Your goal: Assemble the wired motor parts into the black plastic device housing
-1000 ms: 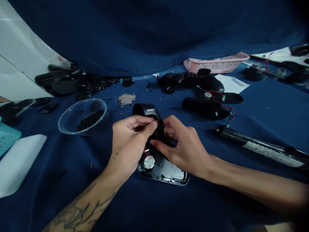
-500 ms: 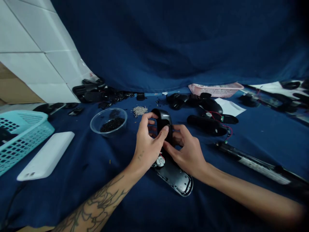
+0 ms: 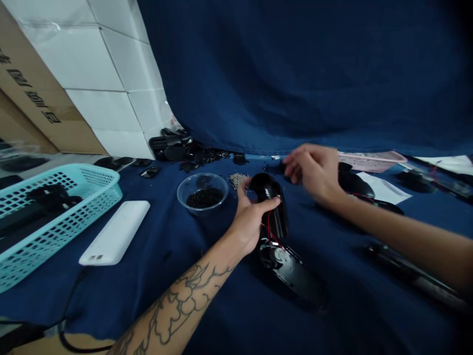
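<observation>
**Box:** cardboard box at far left, printed characters on its side, against a white tile wall

**Basket:** teal plastic basket holding black parts, on navy cloth

**Block:** white rectangular block, 2 small marks at 1 end, just right of the basket

**Heap:** black plastic parts in a pile at the cloth's far edge

**Bowl:** clear bowl with black granules inside; small pile of silver pellets just beside it

**Left hand:** left hand gripping; fingers wrapped around the shell, pressed against it

**Shell:** black plastic shell, upright in the left hand, above the base, red wires running down from it

**Base:** opened black base lying on the cloth, below the shell

**Right hand:** right hand raised beyond the shell, apart from it; fingers bunched, blurred, cannot tell if pinching anything

**Far right:** pink basket; white paper nearer
</observation>
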`<state>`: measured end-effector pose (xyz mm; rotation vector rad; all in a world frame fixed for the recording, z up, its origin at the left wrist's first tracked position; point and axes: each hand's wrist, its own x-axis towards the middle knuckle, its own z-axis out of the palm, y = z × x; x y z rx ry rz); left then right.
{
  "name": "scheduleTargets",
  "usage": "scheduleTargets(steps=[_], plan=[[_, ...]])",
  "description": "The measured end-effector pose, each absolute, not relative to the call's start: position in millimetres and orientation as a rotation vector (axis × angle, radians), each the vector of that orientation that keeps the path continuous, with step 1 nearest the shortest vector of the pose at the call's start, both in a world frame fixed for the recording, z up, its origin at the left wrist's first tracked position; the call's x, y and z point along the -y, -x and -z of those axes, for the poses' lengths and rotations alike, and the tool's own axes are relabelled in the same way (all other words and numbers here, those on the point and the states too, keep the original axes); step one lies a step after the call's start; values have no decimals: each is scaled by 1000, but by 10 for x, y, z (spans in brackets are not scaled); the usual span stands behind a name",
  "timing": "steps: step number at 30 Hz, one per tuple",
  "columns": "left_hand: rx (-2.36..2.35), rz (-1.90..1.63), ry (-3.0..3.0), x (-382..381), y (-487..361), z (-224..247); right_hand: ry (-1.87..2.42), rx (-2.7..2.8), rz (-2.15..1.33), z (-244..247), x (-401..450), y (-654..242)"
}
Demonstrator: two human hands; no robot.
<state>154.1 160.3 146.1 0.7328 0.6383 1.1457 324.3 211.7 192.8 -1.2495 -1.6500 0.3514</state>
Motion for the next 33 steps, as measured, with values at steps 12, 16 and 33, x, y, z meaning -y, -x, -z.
scheduleTargets(steps=[12,16,33], plan=[[-701,-1033,-454,-1622,-1547,-1458,1282,2312,-518,-1379,-4536,-1671],[-722,-1022,-359,-1636,-1555,-1447,1279,2342,-463,-1188,-4608,-1486],[-526,-902,-584,-1585,-1500,-1418,1137,1530,-688,-1997,-2332,-3042]])
